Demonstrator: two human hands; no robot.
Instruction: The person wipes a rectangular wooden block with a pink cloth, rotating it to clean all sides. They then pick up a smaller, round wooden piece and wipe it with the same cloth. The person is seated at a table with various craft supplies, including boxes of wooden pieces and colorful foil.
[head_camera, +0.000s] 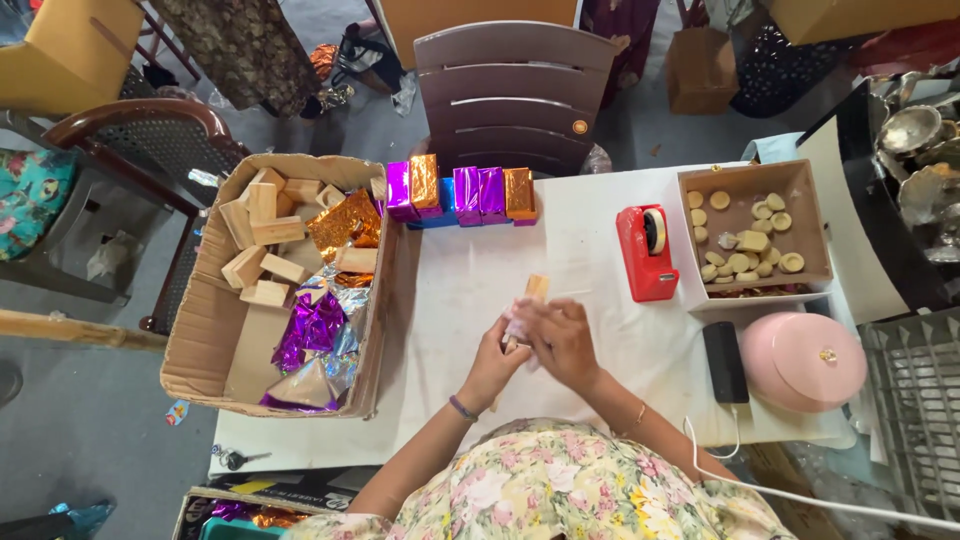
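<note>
My left hand (492, 362) and my right hand (562, 342) meet over the white table (590, 225), both closed on a small wooden block (535, 288) that sticks up past my fingers, with a bit of pale wrapping around its lower part. At the table's far edge stands a row of foil-wrapped blocks (462, 192) in purple, orange and blue. A red tape dispenser (647, 252) sits just right of my hands.
A cardboard box (200, 340) on the left holds several bare wooden blocks (262, 235) and crumpled foil sheets (320, 325). A smaller box (812, 215) of round wooden discs, a black device (725, 362) and a pink lidded dish (803, 360) lie right. A brown chair (512, 95) stands behind.
</note>
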